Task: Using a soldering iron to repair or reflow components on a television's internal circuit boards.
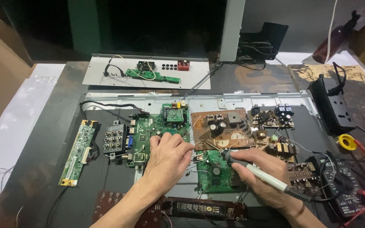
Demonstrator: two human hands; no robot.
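Nearest me, the display board (199,208) lies unused while my right hand (262,175) grips the soldering iron (262,174) pen-style, tip toward 10 o'clock, and my left hand (167,162) pinches a wire (189,148) steady over the green circuit board (215,178).

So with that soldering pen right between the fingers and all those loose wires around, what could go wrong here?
The soldering iron in the right hand has its tip close to the left hand, whose fingers pinch something small, so a slip could burn them. Thin loose wires cross the green circuit board near the tip and might be scorched or bridged. The iron's cord trails over the multimeter and could snag.
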